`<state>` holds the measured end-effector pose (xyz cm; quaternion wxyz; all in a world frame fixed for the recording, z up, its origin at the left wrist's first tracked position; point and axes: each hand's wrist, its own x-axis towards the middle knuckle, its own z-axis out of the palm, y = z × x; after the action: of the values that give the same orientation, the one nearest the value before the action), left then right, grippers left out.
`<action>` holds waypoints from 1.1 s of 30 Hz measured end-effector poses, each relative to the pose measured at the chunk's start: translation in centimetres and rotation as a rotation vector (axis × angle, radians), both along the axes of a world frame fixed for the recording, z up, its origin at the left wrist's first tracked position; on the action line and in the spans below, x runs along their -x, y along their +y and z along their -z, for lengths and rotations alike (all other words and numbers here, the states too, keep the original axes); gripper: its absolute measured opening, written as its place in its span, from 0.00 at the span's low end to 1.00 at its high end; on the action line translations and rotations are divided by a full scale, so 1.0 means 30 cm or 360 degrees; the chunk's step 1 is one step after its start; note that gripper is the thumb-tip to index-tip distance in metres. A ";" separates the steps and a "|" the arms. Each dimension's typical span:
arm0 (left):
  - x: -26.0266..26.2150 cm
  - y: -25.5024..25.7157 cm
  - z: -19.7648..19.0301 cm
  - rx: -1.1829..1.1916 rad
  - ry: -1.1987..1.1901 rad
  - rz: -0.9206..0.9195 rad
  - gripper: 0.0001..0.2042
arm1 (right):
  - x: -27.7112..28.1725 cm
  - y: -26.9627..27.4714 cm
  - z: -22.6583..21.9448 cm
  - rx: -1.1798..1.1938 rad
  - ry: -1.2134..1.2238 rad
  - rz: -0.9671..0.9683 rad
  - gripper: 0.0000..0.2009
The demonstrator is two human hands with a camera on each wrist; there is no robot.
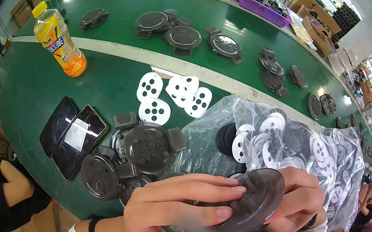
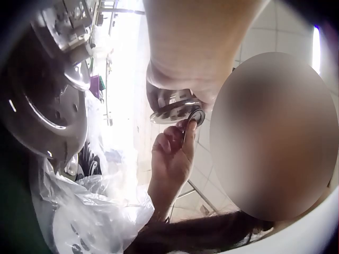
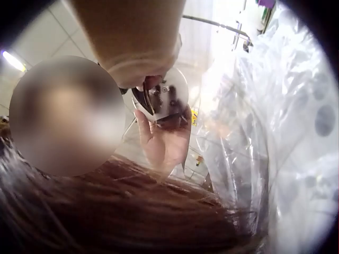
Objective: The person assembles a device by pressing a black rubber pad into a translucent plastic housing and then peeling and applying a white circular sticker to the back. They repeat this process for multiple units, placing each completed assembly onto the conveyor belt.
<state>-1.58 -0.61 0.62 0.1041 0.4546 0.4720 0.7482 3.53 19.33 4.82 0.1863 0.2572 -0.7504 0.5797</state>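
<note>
Head view: dark translucent round plastic disc (image 1: 242, 208), raised just in front of clear plastic bag of white perforated discs (image 1: 285, 143). Left hand (image 1: 173, 213) grasping near rim, fingers laid across top face; right hand (image 1: 299, 203) curled round far edge. Disc smooth, smoky, domed. Judged mid-assembly: several finished dark units (image 1: 149, 146) stacked left of bag; loose white perforated discs (image 1: 172, 93) beyond, bag mostly full.

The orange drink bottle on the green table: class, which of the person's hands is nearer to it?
Left. The left hand is nearer the orange drink bottle; the right hand is farther away.
</note>
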 end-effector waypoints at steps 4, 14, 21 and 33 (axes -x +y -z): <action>0.007 0.003 0.007 -0.0035 0.0018 0.0033 0.19 | -0.004 0.003 -0.004 -0.0060 -0.0013 0.0021 0.09; 0.010 0.001 0.007 -0.0009 0.0027 0.0046 0.18 | -0.013 -0.002 -0.003 -0.0154 0.0020 0.0155 0.09; 0.000 0.012 0.012 -0.0047 -0.0150 0.0121 0.18 | -0.010 -0.025 0.015 0.0075 0.0125 0.0192 0.09; -0.001 0.022 0.009 -0.0112 -0.0139 0.0141 0.12 | -0.016 -0.011 0.001 -0.0023 0.0147 0.0136 0.09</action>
<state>-1.55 0.03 0.36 0.1415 0.4454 0.4198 0.7781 4.03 18.99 4.79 0.2433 0.2528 -0.7555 0.5533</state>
